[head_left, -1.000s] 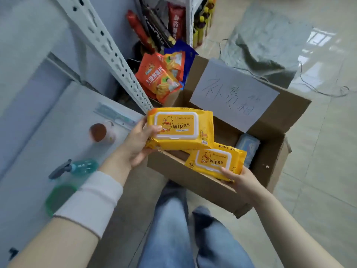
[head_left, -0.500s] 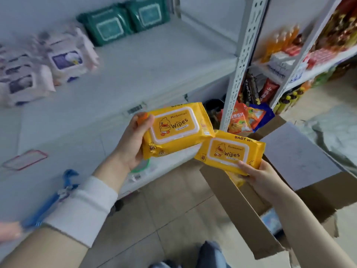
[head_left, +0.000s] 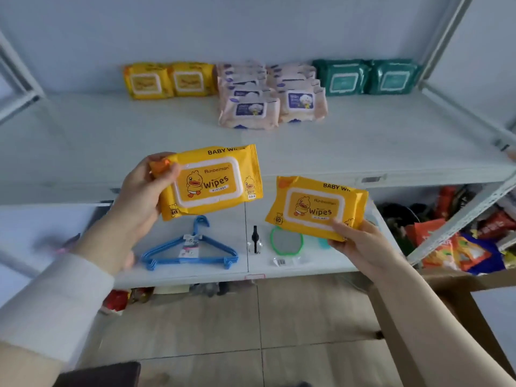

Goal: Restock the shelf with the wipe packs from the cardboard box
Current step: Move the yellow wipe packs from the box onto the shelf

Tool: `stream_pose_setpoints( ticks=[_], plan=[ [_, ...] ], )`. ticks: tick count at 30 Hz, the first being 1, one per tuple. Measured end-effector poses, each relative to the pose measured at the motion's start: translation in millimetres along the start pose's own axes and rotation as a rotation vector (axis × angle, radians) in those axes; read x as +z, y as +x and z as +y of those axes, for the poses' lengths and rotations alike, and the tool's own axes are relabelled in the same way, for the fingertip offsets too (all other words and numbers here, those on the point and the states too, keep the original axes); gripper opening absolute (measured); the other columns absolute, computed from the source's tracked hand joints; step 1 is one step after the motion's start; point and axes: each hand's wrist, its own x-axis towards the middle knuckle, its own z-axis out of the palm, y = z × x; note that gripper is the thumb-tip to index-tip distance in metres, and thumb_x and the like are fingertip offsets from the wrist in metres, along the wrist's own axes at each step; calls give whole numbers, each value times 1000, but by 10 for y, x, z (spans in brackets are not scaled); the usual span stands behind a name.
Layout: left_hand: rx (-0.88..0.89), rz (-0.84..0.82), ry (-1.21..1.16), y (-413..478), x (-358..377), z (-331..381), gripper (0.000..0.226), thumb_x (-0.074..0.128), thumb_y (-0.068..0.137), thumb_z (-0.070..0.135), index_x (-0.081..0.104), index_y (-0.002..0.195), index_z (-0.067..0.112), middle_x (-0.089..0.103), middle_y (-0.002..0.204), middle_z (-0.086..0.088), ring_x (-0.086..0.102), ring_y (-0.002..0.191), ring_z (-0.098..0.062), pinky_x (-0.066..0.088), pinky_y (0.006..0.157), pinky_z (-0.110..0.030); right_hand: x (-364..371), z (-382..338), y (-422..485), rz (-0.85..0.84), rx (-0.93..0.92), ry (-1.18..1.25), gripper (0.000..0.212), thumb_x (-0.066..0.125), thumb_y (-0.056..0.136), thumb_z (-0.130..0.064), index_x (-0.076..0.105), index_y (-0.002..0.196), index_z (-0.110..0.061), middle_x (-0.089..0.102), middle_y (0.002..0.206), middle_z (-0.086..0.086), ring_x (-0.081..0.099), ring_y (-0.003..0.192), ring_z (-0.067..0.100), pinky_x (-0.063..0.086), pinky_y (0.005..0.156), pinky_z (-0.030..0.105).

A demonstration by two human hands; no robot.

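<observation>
My left hand [head_left: 141, 196] grips a yellow wipe pack [head_left: 210, 181] by its left end, held up in front of the white shelf [head_left: 391, 141]. My right hand [head_left: 360, 243] pinches a second yellow wipe pack [head_left: 317, 206] at its lower right corner, a little lower and to the right. At the back of the shelf stand two yellow wipe packs [head_left: 169, 79], several pink packs [head_left: 272, 99] and two green packs [head_left: 367, 76]. Only an edge of the cardboard box [head_left: 458, 286] shows at the lower right, beside my right forearm.
The lower shelf board [head_left: 321, 270] carries blue hangers [head_left: 192, 248], a small black-capped bottle [head_left: 254, 243] and a green-rimmed round thing [head_left: 286, 241]. A slanted metal upright [head_left: 458, 222] stands at the right, with snack bags [head_left: 458, 252] behind it. Tiled floor lies below.
The view swung from the box up to the shelf. Both hands lifted their yellow packs out of the box and now hold them apart, facing the shelf.
</observation>
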Motion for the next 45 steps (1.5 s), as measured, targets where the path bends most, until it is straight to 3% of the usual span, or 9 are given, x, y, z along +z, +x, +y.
stream_pose_setpoints(
  ticks=[4, 11, 14, 24, 28, 32, 36, 39, 45],
  plan=[
    [-16, 108, -16, 193, -585, 47, 15, 55, 88, 13, 60, 94, 26, 71, 90, 6, 71, 77, -7, 58, 60, -27, 622, -15, 293, -64, 17, -53, 15, 53, 90, -6, 61, 101, -11, 75, 88, -3, 70, 73, 10, 56, 59, 21],
    [-14, 162, 59, 1132, -1091, 30, 19, 53, 90, 6, 58, 92, 25, 62, 94, 1, 61, 87, -15, 52, 82, -38, 1386, -215, 1219, -130, -43, -145, 23, 55, 88, -9, 59, 110, -12, 72, 102, 1, 68, 91, 16, 60, 70, 26],
    [-4, 215, 63, 1655, -1236, 25, 22, 51, 90, 3, 57, 91, 24, 60, 93, 0, 59, 87, -16, 47, 87, -38, 1705, -326, 1730, -154, -78, -153, 20, 52, 89, -6, 60, 105, -15, 75, 91, -5, 71, 82, 10, 58, 63, 22],
    [33, 190, 192, 3414, -1913, -119, 22, 52, 90, 4, 55, 93, 26, 59, 93, 6, 60, 84, -6, 53, 72, -20, 2853, -544, 3417, -137, -191, -334, 31, 57, 88, -7, 54, 118, -12, 67, 107, 2, 65, 94, 15, 53, 70, 27],
    [-3, 110, 204, 4186, -2120, -275, 19, 52, 91, 7, 52, 105, 19, 60, 98, 5, 61, 88, -8, 53, 73, -21, 3169, -537, 4071, -37, -225, -453, 41, 63, 87, -15, 53, 126, -14, 66, 117, 5, 64, 103, 21, 55, 82, 36],
    [33, 111, 358, 4865, -2291, -359, 38, 57, 89, 11, 45, 126, 6, 58, 106, 0, 56, 97, -12, 48, 85, -20, 3369, -577, 4518, 210, -364, -884, 60, 71, 80, -30, 47, 134, -16, 63, 119, 3, 59, 107, 23, 48, 94, 40],
    [166, 56, 630, 5256, -2424, -342, 33, 65, 84, 20, 50, 114, 19, 55, 108, 2, 54, 91, -6, 43, 68, -1, 3672, -549, 4810, 352, -477, -1058, 52, 73, 79, -25, 53, 123, -7, 56, 92, -12, 48, 90, 18, 37, 77, 27],
    [248, 12, 766, 5351, -2490, -317, 29, 70, 80, 24, 54, 105, 26, 55, 109, 3, 54, 95, -11, 44, 74, -13, 3786, -529, 4921, 424, -391, -1022, 49, 72, 81, -26, 51, 120, -6, 62, 114, 9, 56, 101, 26, 39, 76, 27],
    [511, 70, 1164, 5226, -2364, -118, 47, 75, 74, 22, 59, 116, 6, 51, 123, -19, 44, 117, -35, 30, 99, -30, 3905, -558, 4792, 494, -314, -1067, 54, 62, 88, -28, 39, 132, -6, 50, 132, 15, 48, 121, 33, 41, 99, 40]
  ],
)
